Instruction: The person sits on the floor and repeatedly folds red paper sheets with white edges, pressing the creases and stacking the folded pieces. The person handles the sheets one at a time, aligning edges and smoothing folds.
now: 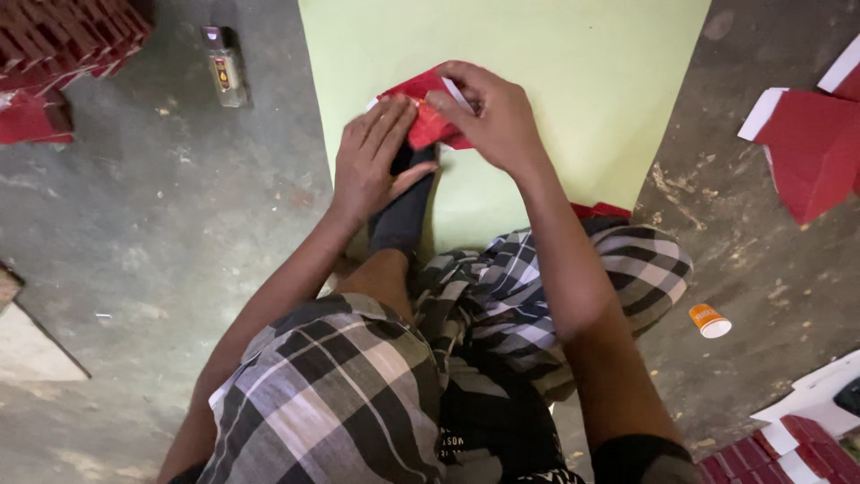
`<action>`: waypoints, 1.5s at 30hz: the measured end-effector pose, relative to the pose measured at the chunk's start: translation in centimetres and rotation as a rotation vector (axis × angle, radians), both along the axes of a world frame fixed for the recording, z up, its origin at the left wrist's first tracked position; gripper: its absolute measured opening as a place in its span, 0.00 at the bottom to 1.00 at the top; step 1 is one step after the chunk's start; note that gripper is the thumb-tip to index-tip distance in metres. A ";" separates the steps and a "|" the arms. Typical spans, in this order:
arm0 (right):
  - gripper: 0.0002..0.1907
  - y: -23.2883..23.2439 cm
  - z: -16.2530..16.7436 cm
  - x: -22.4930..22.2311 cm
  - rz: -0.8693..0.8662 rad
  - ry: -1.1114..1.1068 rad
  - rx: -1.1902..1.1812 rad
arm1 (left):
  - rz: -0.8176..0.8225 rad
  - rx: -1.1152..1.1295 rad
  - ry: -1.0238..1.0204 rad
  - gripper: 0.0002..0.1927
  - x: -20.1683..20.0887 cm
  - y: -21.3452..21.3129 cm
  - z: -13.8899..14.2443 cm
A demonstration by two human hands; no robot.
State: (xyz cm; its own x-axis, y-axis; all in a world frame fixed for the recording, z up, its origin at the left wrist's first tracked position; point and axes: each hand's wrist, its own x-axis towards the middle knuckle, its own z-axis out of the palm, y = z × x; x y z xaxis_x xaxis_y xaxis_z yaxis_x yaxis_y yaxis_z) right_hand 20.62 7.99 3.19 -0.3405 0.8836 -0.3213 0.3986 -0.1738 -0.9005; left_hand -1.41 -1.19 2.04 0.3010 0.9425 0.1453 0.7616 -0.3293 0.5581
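I sit on the floor with my legs in checked cloth stretched forward. A folded piece of red paper (428, 112) with a white underside lies on a pale green sheet (555, 63). My left hand (369, 159) presses flat on its left part. My right hand (488, 116) pinches and folds its upper right edge. My foot in a dark sock (403, 211) rests under the paper, just below both hands.
Stacks of red paper pieces (67, 40) sit at the far left. A small bottle (224, 67) lies near them. Loose red sheets (811, 148) lie at the right, an orange cup (709, 320) by my knee, more red pieces (788, 448) at the lower right.
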 end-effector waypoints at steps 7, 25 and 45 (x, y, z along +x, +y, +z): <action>0.21 -0.3 0.5 0.3 0.097 -0.091 0.184 | -0.022 -0.007 -0.032 0.42 0.0 -0.2 0.0; 0.10 -0.2 -0.1 -0.2 0.211 -0.557 0.488 | 0.067 -0.086 -0.148 0.42 0.2 -0.3 0.1; 0.14 -0.3 -0.2 -0.8 0.162 -0.402 0.258 | 0.088 -0.115 -0.122 0.41 -0.1 -0.6 0.1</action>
State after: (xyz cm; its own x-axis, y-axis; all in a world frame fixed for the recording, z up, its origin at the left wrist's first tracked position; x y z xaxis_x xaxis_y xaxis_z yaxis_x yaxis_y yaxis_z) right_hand 19.85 7.69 3.01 -0.3739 0.8976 -0.2333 0.7261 0.1268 -0.6758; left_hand -1.48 -1.78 2.15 0.2036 0.9769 0.0652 0.7091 -0.1931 0.6781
